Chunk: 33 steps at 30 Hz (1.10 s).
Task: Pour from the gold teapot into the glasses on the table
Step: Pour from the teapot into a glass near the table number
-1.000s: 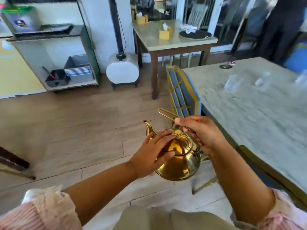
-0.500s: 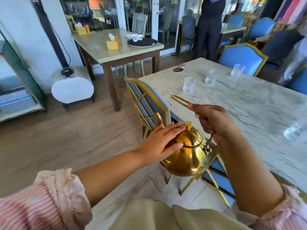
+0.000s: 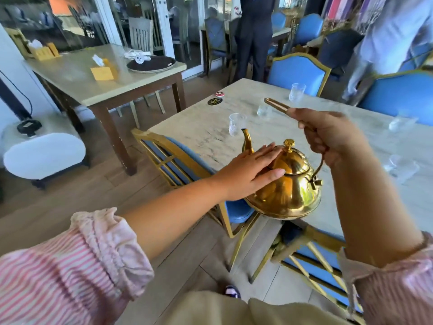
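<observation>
The gold teapot point(image 3: 289, 186) hangs in the air over the near edge of the marble table point(image 3: 206, 134), spout pointing away. My right hand point(image 3: 332, 137) grips its long handle above it. My left hand point(image 3: 248, 174) lies flat with straight fingers on the lid and shoulder of the pot. Several small clear glasses stand on the table: one point(image 3: 235, 124) just beyond the spout, one point(image 3: 263, 111) further back, one point(image 3: 296, 91) near the far edge, and blurred ones point(image 3: 401, 121) point(image 3: 399, 166) at the right.
Blue chairs with gold frames point(image 3: 178, 158) point(image 3: 314, 254) are tucked under the table's near side, others point(image 3: 297, 72) at the far side. A black coaster point(image 3: 214, 101) lies near the table corner. A second table point(image 3: 98, 83) stands at the left. People stand in the background.
The view has swung further toward the marble table. The teapot has come closer to the table and now hangs over its edge, with the spout near the nearest glass. Both hands keep their hold.
</observation>
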{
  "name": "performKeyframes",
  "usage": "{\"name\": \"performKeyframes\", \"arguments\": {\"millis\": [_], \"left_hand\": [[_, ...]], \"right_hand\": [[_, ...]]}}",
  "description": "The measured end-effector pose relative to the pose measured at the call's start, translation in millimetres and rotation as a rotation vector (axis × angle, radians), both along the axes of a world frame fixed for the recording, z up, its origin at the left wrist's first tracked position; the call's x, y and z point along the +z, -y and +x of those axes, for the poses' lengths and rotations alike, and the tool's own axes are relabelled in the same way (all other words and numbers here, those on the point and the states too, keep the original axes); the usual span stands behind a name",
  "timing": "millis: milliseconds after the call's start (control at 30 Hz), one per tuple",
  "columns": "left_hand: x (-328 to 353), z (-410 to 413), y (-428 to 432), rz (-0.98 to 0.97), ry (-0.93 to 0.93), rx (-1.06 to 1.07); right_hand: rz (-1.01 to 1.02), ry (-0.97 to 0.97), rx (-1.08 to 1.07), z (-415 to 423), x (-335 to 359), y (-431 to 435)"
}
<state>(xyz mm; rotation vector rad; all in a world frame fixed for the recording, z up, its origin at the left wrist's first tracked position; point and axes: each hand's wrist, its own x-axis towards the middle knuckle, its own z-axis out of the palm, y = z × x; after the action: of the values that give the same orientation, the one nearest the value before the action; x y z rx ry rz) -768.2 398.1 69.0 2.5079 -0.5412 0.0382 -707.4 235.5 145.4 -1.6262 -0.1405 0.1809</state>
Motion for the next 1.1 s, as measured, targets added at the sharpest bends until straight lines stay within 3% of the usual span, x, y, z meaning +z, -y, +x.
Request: {"name": "performKeyframes", "arguments": {"millis": [267,600,800,1100], "left_hand": [[-5,99,-24,0.076,-0.205,-0.025],[-18,189,-60,0.184,-0.411,-0.105],[-27,227,-76,0.156,-0.439,-0.190],[-46,261,-92,-0.081,-0.469,-0.176]], "right_hand": [[-0.085,-0.028,0.012,101,-20,-28],[-0.346,0.189,0.003,191,-43,-71],[-0.447,0.278,-0.048,228,-47,-90],[-0.567,0.305,0.003,272,-47,-122]]}}
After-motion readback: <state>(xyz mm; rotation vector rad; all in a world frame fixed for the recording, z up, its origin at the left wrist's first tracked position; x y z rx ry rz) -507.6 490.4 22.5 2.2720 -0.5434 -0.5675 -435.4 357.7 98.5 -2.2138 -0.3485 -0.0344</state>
